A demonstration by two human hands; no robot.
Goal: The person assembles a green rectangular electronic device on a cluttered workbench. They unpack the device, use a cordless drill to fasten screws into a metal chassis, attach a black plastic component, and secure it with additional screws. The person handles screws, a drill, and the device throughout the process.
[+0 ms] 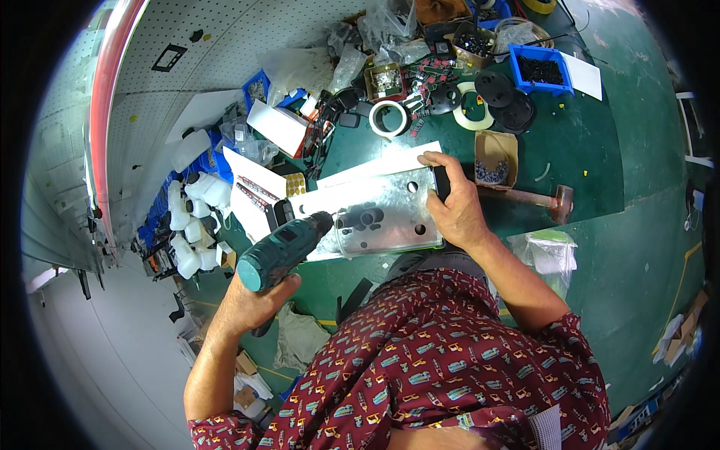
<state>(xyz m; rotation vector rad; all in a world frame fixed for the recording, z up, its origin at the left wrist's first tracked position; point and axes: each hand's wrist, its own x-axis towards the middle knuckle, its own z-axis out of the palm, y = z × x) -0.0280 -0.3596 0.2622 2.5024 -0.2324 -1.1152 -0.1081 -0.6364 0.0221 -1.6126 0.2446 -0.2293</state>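
A teal cordless drill [279, 253] is gripped by my left hand [255, 301], its black chuck pointing right over a flat silvery metal panel [390, 217]. The chuck end overlaps the panel's left part; whether the bit touches the metal I cannot tell. Round holes and dark spots show on the panel, which lies at the near edge of the green bench. Around its far right corner, at a black end piece, my right hand [459, 208] is closed, thumb on the near side and fingers over the far edge.
A hammer [561, 202] and an open cardboard box [495, 154] of small parts are right of the panel. Tape rolls [388, 118], black round parts [514, 112] and a blue bin [540, 69] stand farther back. White bottles [187, 240] cluster at the left.
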